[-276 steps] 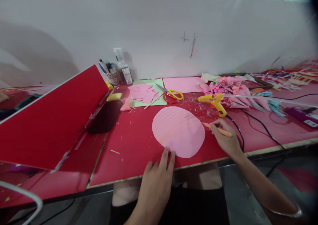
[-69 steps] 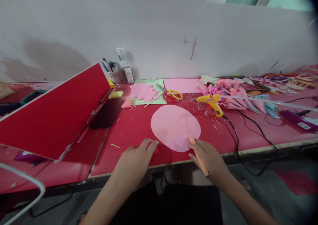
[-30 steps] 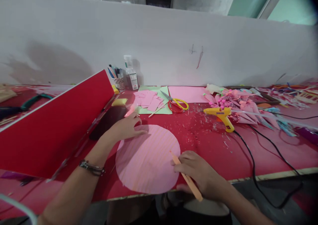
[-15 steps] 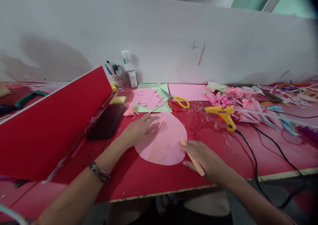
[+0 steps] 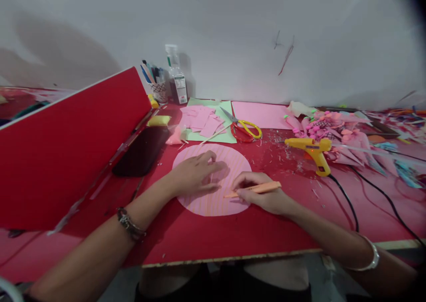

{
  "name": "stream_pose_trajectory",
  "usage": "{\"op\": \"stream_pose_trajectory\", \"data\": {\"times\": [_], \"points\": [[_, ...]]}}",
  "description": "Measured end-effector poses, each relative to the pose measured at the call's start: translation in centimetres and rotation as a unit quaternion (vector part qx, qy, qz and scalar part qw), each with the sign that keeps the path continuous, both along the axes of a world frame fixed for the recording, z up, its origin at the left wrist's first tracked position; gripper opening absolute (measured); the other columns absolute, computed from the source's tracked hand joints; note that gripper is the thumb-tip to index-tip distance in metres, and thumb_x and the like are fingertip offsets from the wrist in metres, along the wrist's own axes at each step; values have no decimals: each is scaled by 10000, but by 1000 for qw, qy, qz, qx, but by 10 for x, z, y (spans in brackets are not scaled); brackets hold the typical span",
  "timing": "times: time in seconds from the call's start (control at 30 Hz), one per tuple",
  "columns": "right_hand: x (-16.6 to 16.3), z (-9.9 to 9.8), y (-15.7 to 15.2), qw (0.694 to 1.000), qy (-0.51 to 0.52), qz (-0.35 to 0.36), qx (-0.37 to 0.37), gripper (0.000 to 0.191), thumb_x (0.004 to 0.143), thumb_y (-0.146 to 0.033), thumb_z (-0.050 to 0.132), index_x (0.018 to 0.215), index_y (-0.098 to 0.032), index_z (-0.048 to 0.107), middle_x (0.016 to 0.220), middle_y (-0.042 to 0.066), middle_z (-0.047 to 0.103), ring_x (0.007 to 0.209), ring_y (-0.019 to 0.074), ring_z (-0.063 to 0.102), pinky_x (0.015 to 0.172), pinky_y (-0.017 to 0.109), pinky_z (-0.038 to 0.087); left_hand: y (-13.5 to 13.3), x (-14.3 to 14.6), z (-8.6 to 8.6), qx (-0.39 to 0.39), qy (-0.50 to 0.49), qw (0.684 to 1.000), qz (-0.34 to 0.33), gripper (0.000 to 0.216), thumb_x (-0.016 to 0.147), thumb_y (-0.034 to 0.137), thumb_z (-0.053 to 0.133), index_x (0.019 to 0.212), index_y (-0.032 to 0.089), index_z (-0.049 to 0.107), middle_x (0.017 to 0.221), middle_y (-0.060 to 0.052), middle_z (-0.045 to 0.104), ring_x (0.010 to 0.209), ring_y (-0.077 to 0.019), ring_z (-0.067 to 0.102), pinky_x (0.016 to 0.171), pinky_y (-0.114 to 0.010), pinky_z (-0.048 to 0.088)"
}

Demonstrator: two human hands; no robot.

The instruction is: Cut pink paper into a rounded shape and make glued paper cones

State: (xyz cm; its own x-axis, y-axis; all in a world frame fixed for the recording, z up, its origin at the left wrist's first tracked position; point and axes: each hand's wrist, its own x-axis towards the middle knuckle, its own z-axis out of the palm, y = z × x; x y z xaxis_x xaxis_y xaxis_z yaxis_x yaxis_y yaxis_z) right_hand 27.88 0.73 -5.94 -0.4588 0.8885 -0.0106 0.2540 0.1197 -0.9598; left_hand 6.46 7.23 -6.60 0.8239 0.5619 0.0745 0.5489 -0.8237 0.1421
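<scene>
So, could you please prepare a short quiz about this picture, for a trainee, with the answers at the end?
1. Multiple choice: which hand holds the orange marker pen? a) left; b) right; c) neither.
2. True or false: the scissors lie to the right of the yellow glue gun, as the camera sees it.
3. Fill in: the left hand is spread over a round pink paper marked with ____.

Key: 1 b, the right hand. 2 false, the scissors lie to the left of the yellow glue gun. 3 stripes.
</scene>
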Motion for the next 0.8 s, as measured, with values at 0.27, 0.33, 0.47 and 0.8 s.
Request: {"op": "stream_pose_trajectory", "data": {"times": [0.27,0.33,0.47,0.8], "points": [[-5,-12,-5,1000,-24,-11,-9,208,760,-197,467,572,-183,380,486,-62,432,440,59,385,415,175,292,-5,10,-3,-39,-24,998,-50,433,819,420,421,1203,225,382,1079,-88,450,966,-223,461,801,-339,398],[-5,-12,-5,999,-49,2,2,212,757,-184,455,568,-187,360,483,-62,423,439,61,378,412,176,282,-5,10,-2,-41,-23,998,-50,424,822,427,421,1196,228,392,1081,-89,455,963,-224,462,806,-344,393],[-4,-11,-5,996,-78,9,30,222,750,-196,453,554,-189,348,469,-60,407,436,63,361,405,179,263,-4,9,-1,-44,-15,997,-54,415,825,428,423,1187,225,406,1075,-91,466,953,-225,465,801,-346,391],[-2,-13,-5,996,-85,-8,33,241,753,-201,460,546,-189,338,476,-70,360,439,56,326,403,165,282,-4,10,-2,-36,0,998,-50,427,827,455,409,1180,215,416,1098,-98,461,964,-228,459,807,-345,388]]}}
